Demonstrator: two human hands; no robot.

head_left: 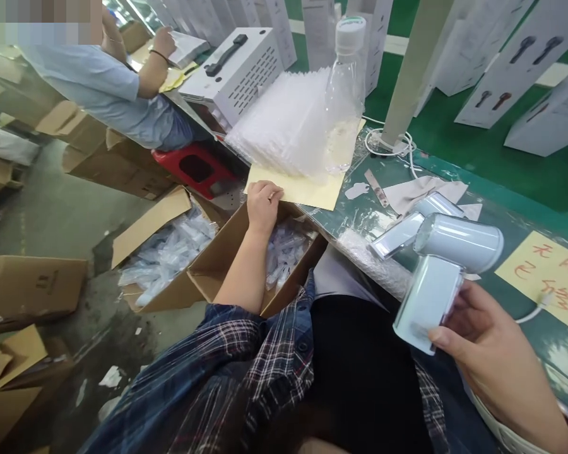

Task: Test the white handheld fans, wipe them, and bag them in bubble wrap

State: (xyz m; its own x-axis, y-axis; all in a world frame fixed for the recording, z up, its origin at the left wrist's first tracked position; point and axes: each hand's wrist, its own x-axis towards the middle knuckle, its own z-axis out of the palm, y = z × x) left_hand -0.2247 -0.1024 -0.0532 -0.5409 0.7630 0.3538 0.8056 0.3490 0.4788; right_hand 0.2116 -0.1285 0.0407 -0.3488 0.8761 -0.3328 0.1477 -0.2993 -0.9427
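Note:
My right hand (490,362) grips the handle of a pale blue hair dryer (442,268), holding it above the edge of the green worktable (497,189). A second pale blue part (407,227) lies on the table just behind it. My left hand (262,205) reaches down over an open cardboard box (218,261) of small plastic-bagged parts (284,249), fingers curled at the box's far edge beside a yellow sheet (303,186). Whether it holds anything is hidden.
A stack of clear bubble bags (288,123) and a plastic bottle (345,94) stand on the yellow sheet. A second open box (161,252) of bags sits on the floor. Another person (108,82) sits at the left by a red stool (194,167). White product boxes (515,57) line the back.

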